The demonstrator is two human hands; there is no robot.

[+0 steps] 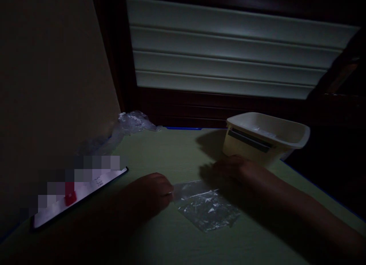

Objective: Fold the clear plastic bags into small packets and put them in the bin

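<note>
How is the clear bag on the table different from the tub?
The clear bag is see-through and shiny, while the tub is pale yellow. The clear bag lies flat; the tub stands upright, open at the top. The left hand pinches the clear bag's edge, but not the tub. Both are on the table.

The bench [177, 154] is pale green, edged blue; the plastic bag [210, 211] is clear with white glints. The tub [240, 148] is cream with a dark grey strip [248, 140]. Grey-green slats [223, 57] stripe the dark red-brown frame [183, 105]; the black-rimmed screen [87, 190] shows pale lilac and red.
</note>
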